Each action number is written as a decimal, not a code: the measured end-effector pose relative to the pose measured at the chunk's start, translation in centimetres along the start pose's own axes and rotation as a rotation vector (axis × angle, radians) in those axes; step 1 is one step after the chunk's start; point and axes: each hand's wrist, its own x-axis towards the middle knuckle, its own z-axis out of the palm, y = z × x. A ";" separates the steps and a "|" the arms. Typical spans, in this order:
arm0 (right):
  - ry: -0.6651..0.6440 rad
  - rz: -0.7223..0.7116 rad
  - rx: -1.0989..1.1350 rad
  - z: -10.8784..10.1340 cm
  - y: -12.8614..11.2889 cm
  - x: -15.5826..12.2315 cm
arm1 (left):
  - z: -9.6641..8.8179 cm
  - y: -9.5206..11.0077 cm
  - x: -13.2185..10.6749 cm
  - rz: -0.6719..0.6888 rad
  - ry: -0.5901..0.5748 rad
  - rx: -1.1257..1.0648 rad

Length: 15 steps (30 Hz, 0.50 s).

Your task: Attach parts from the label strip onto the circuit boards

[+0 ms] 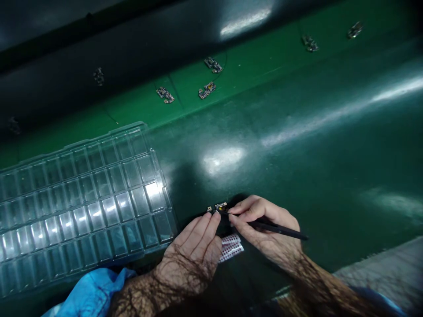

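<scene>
Right, left hand (198,251) is lying back-up, fingers extended together with the tips at the near edge of a small circuit board (220,206); can't tell whether it's gripping. Right hand (264,218) is clamping a slim black tool (286,230) between thumb and fingers, tip pointing at the board; contact's unclear. Board is sitting on the dark green work surface (313,176). Dotted silvery sheet (233,248) is lying between the hands. Clear compartment tray (134,189) is sitting left; more boards (207,90) are lying beyond.
</scene>
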 end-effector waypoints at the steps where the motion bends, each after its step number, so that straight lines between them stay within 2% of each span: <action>1: 0.000 -0.002 0.004 0.0 0.1 0.0 | 0.1 0.0 0.0 -0.007 0.005 0.006; 8: -0.020 -0.035 0.003 -0.1 0.5 -0.2 | 0.1 0.3 0.2 -0.021 -0.014 0.027; 15: -0.035 -0.055 0.013 0.0 0.2 0.0 | 0.8 0.2 0.0 -0.002 0.024 0.031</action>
